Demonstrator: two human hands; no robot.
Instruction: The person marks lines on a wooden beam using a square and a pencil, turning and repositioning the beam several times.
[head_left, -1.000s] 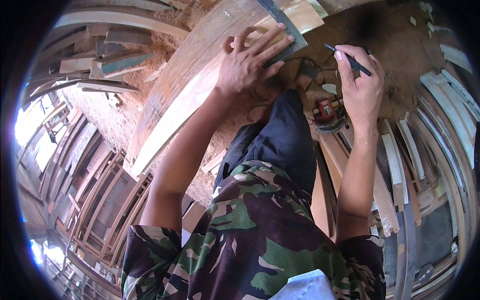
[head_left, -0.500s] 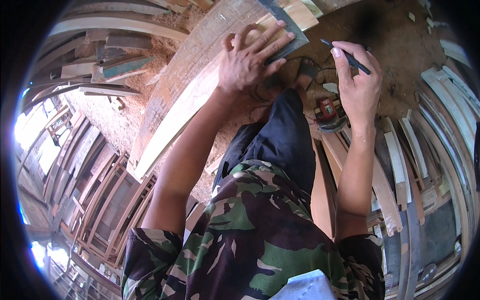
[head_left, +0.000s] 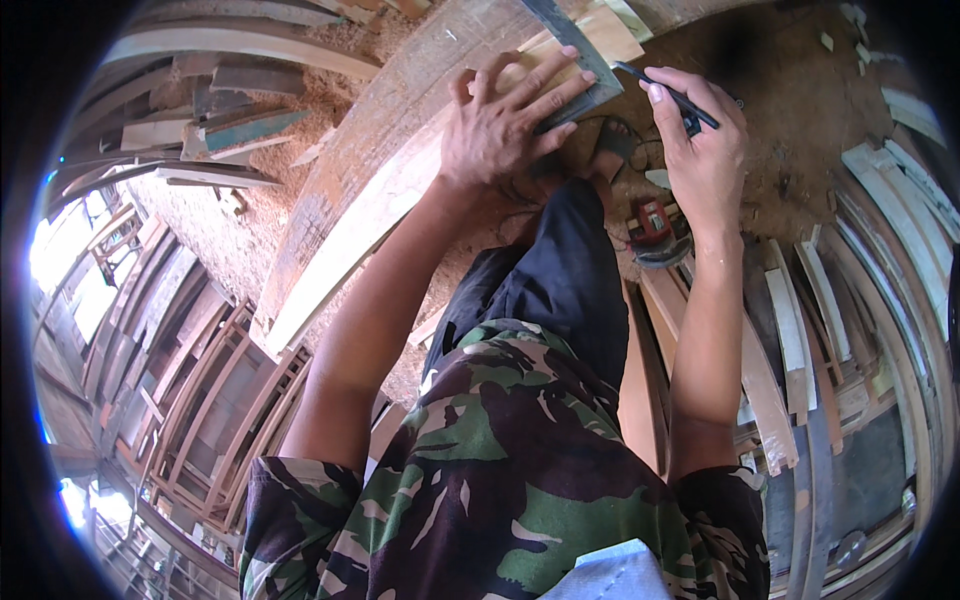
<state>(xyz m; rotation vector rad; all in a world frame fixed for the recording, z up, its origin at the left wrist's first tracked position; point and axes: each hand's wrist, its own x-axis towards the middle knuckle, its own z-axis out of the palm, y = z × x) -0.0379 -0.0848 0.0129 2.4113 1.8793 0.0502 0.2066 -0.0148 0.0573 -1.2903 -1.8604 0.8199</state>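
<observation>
Your bare L hand (head_left: 498, 130) hides part of the long pale wood board (head_left: 365, 235); flat dk-grey metal L-square (head_left: 606, 88) cut off @ top edge. Can't tell if slim blk pen (head_left: 700, 114) touches it.

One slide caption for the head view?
Left hand spread on a metal square over pale wood, right hand holding a dark pen-like tool.

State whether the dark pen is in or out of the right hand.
In: the right hand pinches the dark pen between thumb and fingers, tip near the metal square.

Right hand (head_left: 706, 145) has free room rightward; leftward, the metal square (head_left: 604, 85) and left hand (head_left: 492, 130) block it
</observation>
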